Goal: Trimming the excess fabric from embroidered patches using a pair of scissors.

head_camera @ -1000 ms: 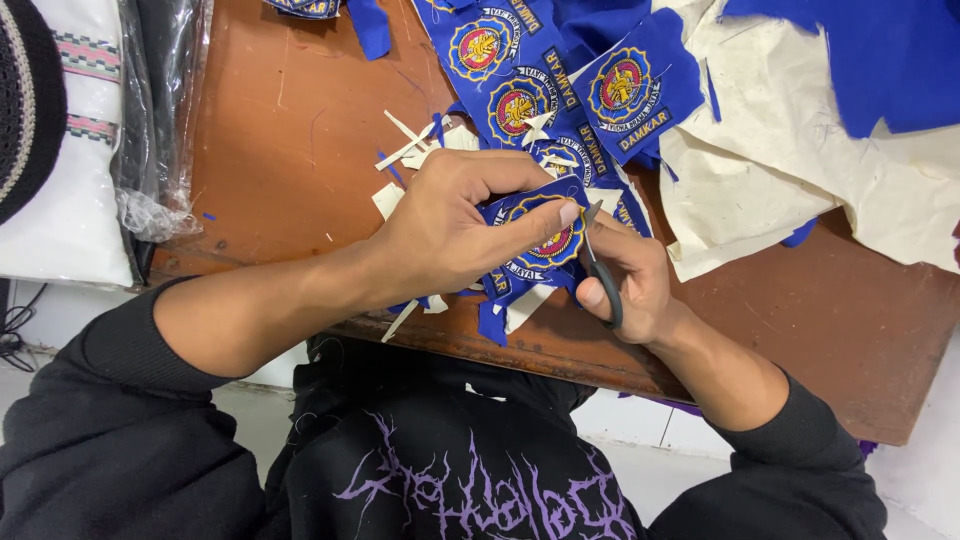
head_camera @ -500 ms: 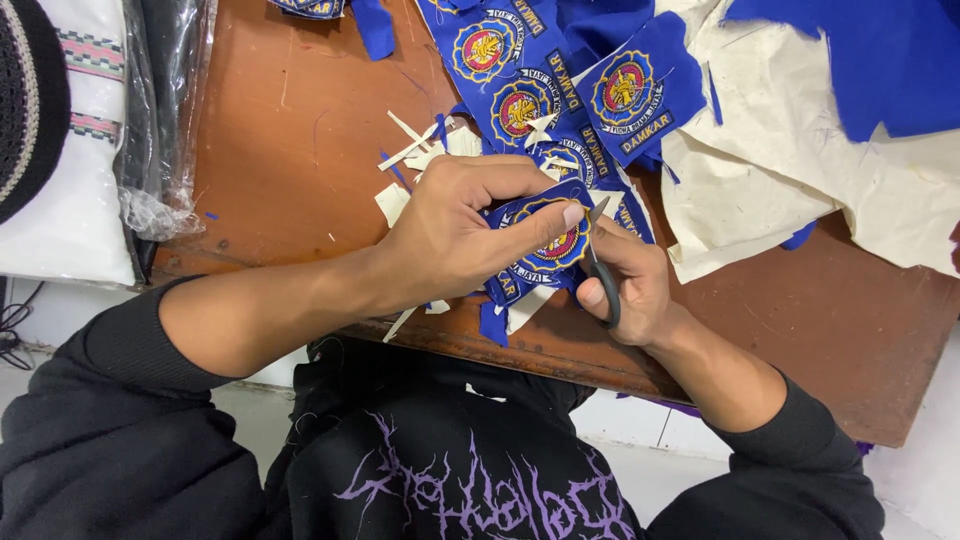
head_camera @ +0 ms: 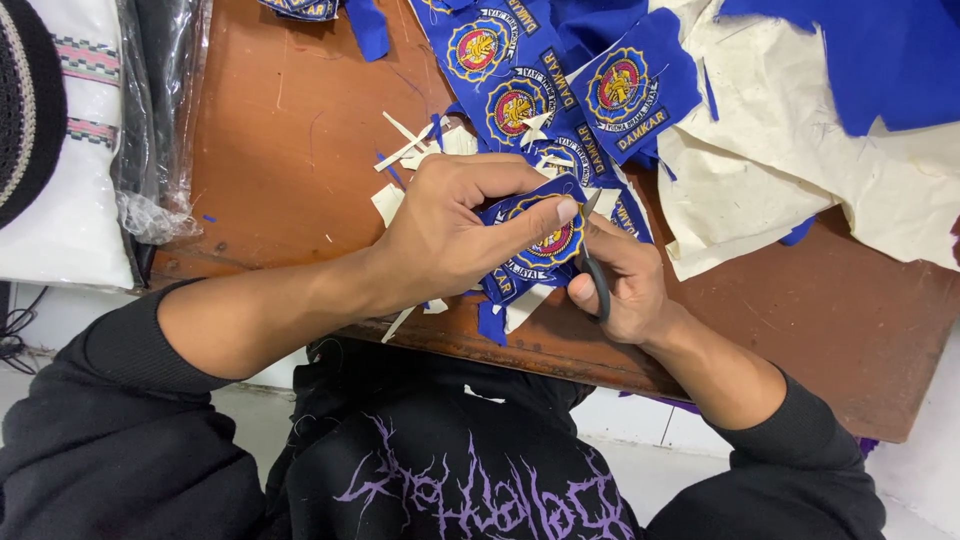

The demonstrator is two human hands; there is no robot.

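Pinching a blue embroidered patch (head_camera: pixel 535 240) at the near edge of the worn brown wooden desk (head_camera: pixel 280 150), the left hand (head_camera: pixel 450 235) has slid its thumb slightly farther across the round red-and-yellow emblem than half a second earlier. The right hand (head_camera: pixel 620 285) stays curled around black-handled scissors (head_camera: pixel 592 265), blades at the patch's edge. More cut patches (head_camera: pixel 560 85) of the same woven kind, cream backing fabric (head_camera: pixel 800 170) and thin pale offcuts (head_camera: pixel 405 150) litter the desk beyond.
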